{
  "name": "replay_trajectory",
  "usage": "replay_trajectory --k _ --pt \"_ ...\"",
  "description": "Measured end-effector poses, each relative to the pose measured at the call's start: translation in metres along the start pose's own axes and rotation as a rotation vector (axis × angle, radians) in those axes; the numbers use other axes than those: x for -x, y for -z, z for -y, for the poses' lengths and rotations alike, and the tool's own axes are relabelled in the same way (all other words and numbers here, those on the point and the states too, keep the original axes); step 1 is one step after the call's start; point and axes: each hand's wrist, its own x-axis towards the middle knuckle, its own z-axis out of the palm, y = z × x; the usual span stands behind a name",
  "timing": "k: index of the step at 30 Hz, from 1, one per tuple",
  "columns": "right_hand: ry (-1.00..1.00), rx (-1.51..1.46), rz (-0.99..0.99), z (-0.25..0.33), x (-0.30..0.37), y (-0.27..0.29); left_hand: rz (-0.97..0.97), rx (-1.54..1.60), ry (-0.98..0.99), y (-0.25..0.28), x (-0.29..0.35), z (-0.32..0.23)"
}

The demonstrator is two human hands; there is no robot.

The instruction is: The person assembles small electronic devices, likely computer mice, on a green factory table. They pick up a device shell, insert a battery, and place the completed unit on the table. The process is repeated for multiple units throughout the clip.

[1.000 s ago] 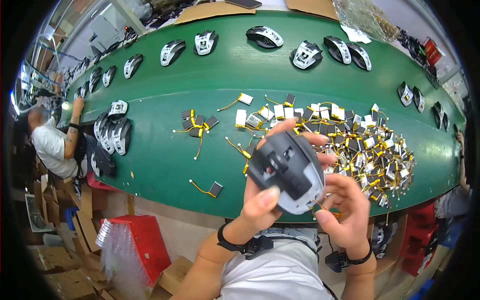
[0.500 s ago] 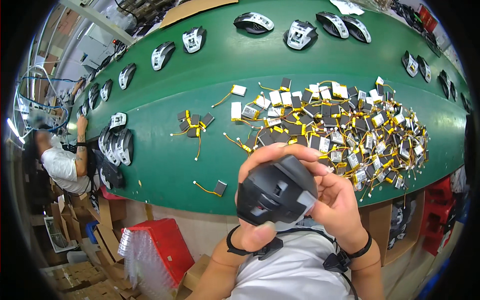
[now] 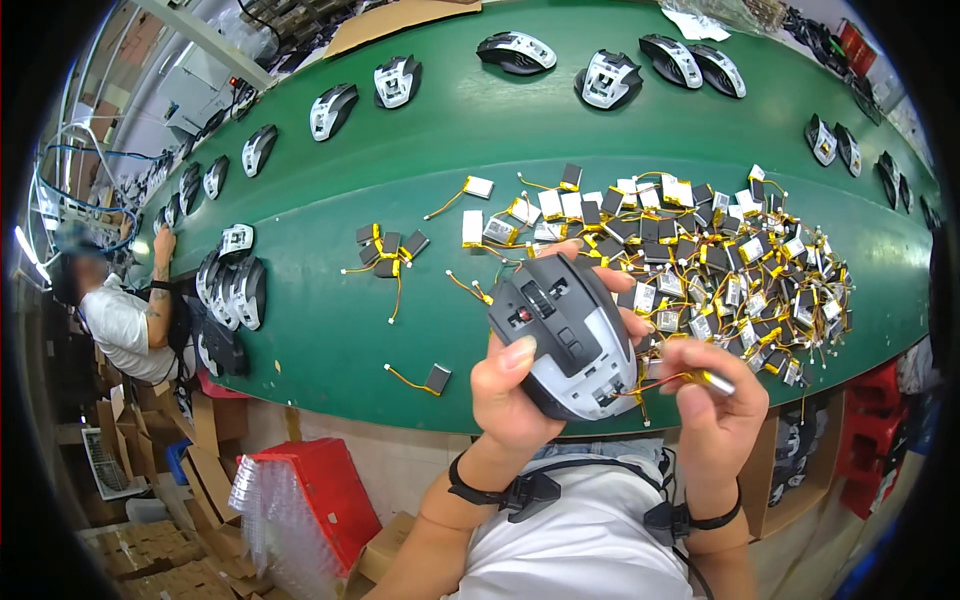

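Observation:
A black and grey computer mouse shell (image 3: 575,350) lies tilted in my left hand (image 3: 515,405), its top with a scroll wheel and open slots facing me. The left thumb presses along its near side, and the fingers wrap round the far side. Just to the right, my right hand (image 3: 715,425) pinches a small silver battery (image 3: 712,381) between thumb and fingers. Thin red and yellow wires (image 3: 657,384) run from this battery to the rear end of the mouse. Beyond both hands spreads a large heap of small wired batteries (image 3: 690,240) on the green table (image 3: 330,370).
Several more mouse shells (image 3: 608,80) stand along the table's far side, and a cluster of them (image 3: 232,290) sits at the left. A few batteries (image 3: 385,250) lie apart from the heap. A red crate (image 3: 335,495) is below; a person (image 3: 125,325) works at far left.
The mouse has turned in my left hand, bringing its grey top into view. My right hand has come away from the mouse to the right, and the wired battery in it now shows.

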Motion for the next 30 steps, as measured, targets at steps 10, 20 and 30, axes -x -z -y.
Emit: replay_trajectory --k 10,20,30 --pt "0.380 0.665 0.227 0.008 -0.009 -0.019 -0.135 0.145 0.034 -0.006 0.002 0.000" --pt "0.390 0.447 0.170 -0.013 0.005 -0.012 -0.130 0.200 0.080 -0.004 0.005 0.005" --pt "-0.066 0.054 0.026 -0.009 0.008 -0.022 -0.190 0.177 -0.046 -0.006 0.010 0.008"
